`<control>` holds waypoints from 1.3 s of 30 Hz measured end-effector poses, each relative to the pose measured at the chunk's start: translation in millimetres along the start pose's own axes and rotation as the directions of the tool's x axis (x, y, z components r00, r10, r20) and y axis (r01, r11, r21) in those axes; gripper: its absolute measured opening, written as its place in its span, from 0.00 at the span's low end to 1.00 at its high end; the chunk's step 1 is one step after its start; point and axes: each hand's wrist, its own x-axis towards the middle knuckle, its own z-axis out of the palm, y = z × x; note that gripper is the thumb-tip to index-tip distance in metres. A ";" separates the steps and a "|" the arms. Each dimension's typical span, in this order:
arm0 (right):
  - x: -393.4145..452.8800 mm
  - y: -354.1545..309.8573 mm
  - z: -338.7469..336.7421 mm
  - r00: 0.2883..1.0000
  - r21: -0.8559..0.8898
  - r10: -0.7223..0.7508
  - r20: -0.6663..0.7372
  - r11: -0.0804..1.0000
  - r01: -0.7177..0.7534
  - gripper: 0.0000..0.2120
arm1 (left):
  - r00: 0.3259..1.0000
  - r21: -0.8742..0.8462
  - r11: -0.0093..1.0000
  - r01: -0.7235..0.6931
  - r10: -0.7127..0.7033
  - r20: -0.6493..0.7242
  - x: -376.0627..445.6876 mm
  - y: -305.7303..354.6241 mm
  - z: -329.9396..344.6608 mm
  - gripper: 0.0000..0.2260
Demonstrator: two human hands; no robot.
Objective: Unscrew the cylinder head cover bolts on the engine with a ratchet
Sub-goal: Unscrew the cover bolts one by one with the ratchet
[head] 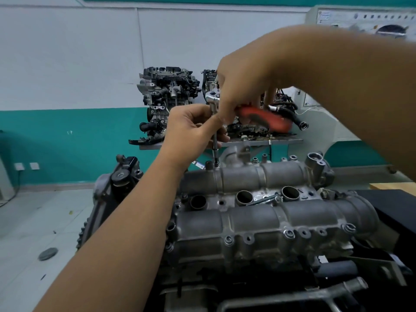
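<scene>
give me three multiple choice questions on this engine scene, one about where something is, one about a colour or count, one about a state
1. Where does the ratchet's extension bar meet the engine?
A. at the cover's far edge
B. at the near row of bolts
C. in a round well

2. What colour is the ratchet handle?
A. blue
B. red-orange
C. yellow

3. How does the left hand stand?
A. flat on the cover
B. hanging free
C. fingers pinching the extension bar

Answers:
1. A: the extension bar runs down to a bolt at the far edge of the cylinder head cover.
2. B: the handle of the ratchet under the right hand shows red-orange.
3. C: the left hand has its fingers closed round the bar below the ratchet head.
</scene>
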 end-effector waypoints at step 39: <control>15.5 19.6 25.1 0.946 0.143 -0.242 -0.214 0.951 0.276 0.26 | 0.906 0.606 0.795 0.017 -0.268 0.326 4.8 -6.5 -18.4 0.12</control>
